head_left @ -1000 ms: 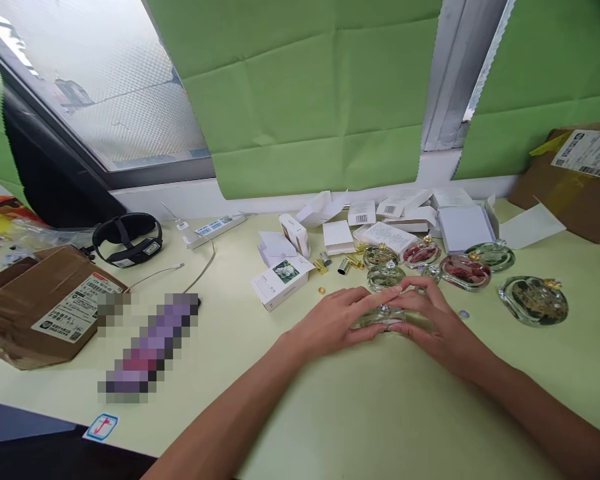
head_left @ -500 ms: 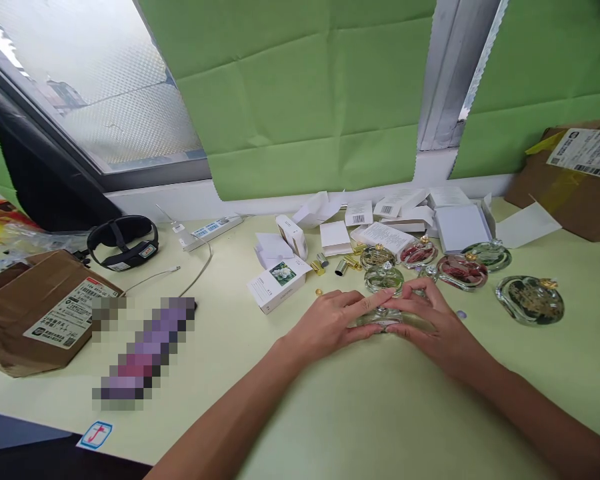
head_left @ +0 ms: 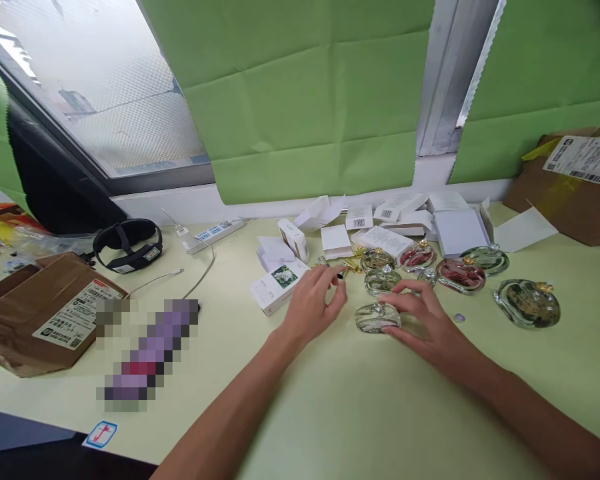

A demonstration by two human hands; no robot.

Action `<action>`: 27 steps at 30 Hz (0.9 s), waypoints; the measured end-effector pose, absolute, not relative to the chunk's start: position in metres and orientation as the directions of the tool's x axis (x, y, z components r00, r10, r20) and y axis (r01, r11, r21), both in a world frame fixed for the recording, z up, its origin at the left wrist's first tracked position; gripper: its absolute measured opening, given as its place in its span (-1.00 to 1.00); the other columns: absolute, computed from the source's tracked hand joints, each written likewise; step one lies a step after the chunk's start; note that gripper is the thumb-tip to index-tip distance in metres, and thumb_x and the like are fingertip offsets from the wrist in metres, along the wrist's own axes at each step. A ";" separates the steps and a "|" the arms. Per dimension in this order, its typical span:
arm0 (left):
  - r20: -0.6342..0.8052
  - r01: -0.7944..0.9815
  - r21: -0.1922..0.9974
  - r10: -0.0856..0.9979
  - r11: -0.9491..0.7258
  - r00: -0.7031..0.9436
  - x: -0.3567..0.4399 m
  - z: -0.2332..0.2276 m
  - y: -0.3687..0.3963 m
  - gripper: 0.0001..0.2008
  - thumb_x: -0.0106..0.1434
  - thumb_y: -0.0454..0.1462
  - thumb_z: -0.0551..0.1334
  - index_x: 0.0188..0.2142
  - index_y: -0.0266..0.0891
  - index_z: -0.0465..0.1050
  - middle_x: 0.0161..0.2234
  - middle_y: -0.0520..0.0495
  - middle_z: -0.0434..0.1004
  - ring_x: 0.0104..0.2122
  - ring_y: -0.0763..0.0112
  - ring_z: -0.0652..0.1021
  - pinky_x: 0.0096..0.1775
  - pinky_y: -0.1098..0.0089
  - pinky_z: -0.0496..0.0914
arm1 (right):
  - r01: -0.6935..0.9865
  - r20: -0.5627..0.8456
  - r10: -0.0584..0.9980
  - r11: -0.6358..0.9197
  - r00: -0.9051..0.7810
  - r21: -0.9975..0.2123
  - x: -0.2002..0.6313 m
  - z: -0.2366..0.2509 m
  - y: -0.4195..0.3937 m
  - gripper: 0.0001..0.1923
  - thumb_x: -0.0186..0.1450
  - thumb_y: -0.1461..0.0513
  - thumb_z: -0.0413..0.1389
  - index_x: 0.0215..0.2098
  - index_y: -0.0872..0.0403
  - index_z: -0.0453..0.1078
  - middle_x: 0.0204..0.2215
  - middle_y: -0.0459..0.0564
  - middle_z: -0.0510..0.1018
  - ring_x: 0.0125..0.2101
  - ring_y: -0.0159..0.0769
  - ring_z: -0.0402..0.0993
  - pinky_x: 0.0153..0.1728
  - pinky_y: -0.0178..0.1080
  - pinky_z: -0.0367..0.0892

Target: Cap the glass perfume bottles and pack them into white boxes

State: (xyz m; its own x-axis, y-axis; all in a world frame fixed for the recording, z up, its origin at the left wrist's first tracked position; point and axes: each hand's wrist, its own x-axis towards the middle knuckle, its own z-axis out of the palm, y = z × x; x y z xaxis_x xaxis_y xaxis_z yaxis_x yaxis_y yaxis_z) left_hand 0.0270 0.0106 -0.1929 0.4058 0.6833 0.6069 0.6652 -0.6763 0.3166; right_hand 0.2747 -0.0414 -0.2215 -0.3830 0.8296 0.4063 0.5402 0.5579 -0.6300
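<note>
**Right hand on a clear glass bottle, left hand at the small metal caps**

From my feed, much is hard to make out. My right hand (head_left: 425, 320) lies over the near side of a flat clear glass bottle (head_left: 377, 317) on the pale green table (head_left: 380, 413); its fingers are spread and rest on the glass, and the palm hides the bottle's right edge, so I cannot tell whether they truly grip it. My left hand (head_left: 313, 303) sits just left of that bottle, fingers curled loosely together, the tips touching a small dark-ended metal cap (head_left: 341, 272); whether it is pinched I cannot tell, since the fingertips cover it.

Beyond my fingers stand more glass bottles: a greenish one (head_left: 383, 279), a red-filled one (head_left: 460, 274) and a larger dark-green one (head_left: 527, 302) well to the right. Just left of my left fingers lies a white carton with a flower picture (head_left: 279, 283); its print is too small to read. The opened white boxes (head_left: 387, 223) behind show barcodes only. A long object (head_left: 147, 347) far left is pixelated. The brown parcel (head_left: 45, 310) carries a shipping label, illegible here, and another parcel (head_left: 575, 180) is cut off at the right edge.
</note>
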 end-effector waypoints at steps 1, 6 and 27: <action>0.582 0.723 0.310 0.725 -0.618 0.370 0.026 -0.193 0.015 -0.74 0.42 -0.26 0.04 -0.01 -0.22 0.43 -0.22 -0.10 0.52 -0.22 0.33 0.50 -0.13 0.29 0.39 | 0.534 0.407 0.833 0.553 -0.375 -0.640 0.275 -0.222 -0.041 -0.49 0.40 0.17 0.07 0.26 -0.38 0.12 0.13 -0.01 0.15 0.01 -0.21 0.46 0.03 -0.08 0.45; 0.341 0.891 0.079 0.852 -0.447 0.397 0.036 -0.193 0.039 -0.76 0.39 -0.20 0.14 -0.02 -0.24 0.45 -0.09 -0.13 0.52 -0.05 0.19 0.47 -0.05 0.22 0.35 | 0.483 0.379 0.850 0.522 -0.366 -0.703 0.274 -0.229 -0.037 -0.38 0.35 0.11 0.14 0.30 -0.35 0.05 0.16 0.00 0.19 0.04 -0.18 0.43 0.05 -0.06 0.46; 0.334 0.936 0.067 0.891 -0.347 0.306 0.044 -0.202 0.038 -0.78 0.41 -0.20 0.09 -0.04 -0.20 0.41 -0.05 -0.13 0.49 0.00 0.13 0.41 0.00 0.11 0.24 | 0.466 0.300 0.903 0.418 -0.308 -0.780 0.282 -0.212 -0.040 -0.29 0.28 0.05 0.22 0.31 -0.24 0.06 0.09 0.03 0.43 0.05 -0.11 0.46 0.04 0.01 0.44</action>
State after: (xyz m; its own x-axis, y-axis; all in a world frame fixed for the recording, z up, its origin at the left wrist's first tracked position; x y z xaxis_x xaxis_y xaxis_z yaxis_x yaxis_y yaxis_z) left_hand 0.0444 0.0380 -0.2021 0.3063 0.8914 0.3340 0.9357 -0.3465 0.0667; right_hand 0.2816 -0.0402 -0.2123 -0.3075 0.9031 0.2998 0.4658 0.4176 -0.7802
